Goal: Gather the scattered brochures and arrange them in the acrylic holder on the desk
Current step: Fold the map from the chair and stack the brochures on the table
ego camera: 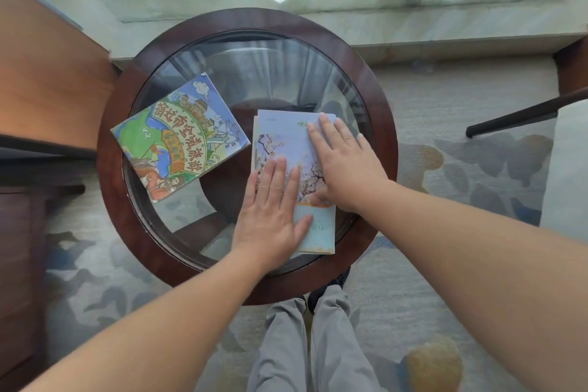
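A pale blue stack of blossom brochures [280, 143] lies on the right half of the round glass table [222, 67]. My left hand [273, 210] rests flat on the stack's near left part, fingers straight. Pressing flat on its far right part is my right hand [343, 162], with the thumb tucked at the stack's right edge. A colourful cartoon map brochure [178, 140] lies alone, turned at an angle, on the table's left half, apart from both hands. No acrylic holder is in view.
The table has a dark wooden rim [111, 124]. A wooden desk [41, 79] stands at the left, and a dark chair arm [515, 118] reaches in from the right. Curtains hang at the back. My grey trouser legs [311, 344] are below, on patterned carpet.
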`<state>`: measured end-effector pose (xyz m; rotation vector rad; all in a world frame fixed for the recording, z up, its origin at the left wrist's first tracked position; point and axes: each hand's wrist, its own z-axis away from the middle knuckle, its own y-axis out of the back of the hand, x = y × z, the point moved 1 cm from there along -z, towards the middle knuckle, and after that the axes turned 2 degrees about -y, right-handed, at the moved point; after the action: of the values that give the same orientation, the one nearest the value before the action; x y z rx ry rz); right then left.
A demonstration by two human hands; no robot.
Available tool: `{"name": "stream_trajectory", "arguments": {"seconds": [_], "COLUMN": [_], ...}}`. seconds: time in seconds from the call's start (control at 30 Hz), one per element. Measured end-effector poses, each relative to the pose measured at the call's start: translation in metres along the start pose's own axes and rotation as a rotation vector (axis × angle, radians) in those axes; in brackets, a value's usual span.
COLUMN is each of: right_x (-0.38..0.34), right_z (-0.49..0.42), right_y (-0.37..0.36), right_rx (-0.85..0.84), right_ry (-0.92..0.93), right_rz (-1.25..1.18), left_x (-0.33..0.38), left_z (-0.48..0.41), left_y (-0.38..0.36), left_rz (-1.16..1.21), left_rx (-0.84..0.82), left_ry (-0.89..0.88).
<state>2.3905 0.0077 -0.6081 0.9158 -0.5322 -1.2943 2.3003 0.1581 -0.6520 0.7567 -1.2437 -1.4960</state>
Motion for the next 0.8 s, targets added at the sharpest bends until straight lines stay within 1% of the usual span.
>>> {"name": "stream_trajectory", "arguments": {"seconds": [0.1, 0.17, 0.27, 0.33, 0.47, 0.57, 0.7, 0.8], "right_x": [-0.006, -0.009, -0.005, -0.002, -0.003, -0.01, -0.007, -0.007], "right_z": [0.002, 0.01, 0.028, 0.029, 0.029, 0.026, 0.01, 0.007], "right_y": [0.005, 0.002, -0.01, -0.011, -0.009, -0.01, 0.001, 0.003], "right_rx": [0.006, 0.017, -0.058, -0.082, -0.065, -0.06, -0.021, -0.044], "right_ry": [-0.01, 0.027, 0.086, 0.081, 0.067, 0.062, 0.034, 0.039], "right_rz": [0.07, 0.093, 0.086, 0.088, 0.081, 0.095, 0.051, 0.051], "left_x": [-0.001, 0.0, 0.001, 0.0, -0.004, -0.005, -0.004, -0.004], "left_z": [0.003, 0.001, 0.002, 0.002, 0.008, 0.009, 0.008, 0.009], "left_y": [-0.001, 0.001, 0.0, 0.002, 0.002, 0.001, 0.002, 0.003], "left_rz": [-0.017, -0.026, -0.046, -0.046, -0.05, -0.061, -0.05, -0.067], "left_rx": [-0.021, -0.02, -0.022, -0.025, -0.026, -0.043, -0.035, -0.037], "left_ry": [0.012, 0.009, 0.008, -0.009, -0.094, -0.085, -0.078, -0.074]}}
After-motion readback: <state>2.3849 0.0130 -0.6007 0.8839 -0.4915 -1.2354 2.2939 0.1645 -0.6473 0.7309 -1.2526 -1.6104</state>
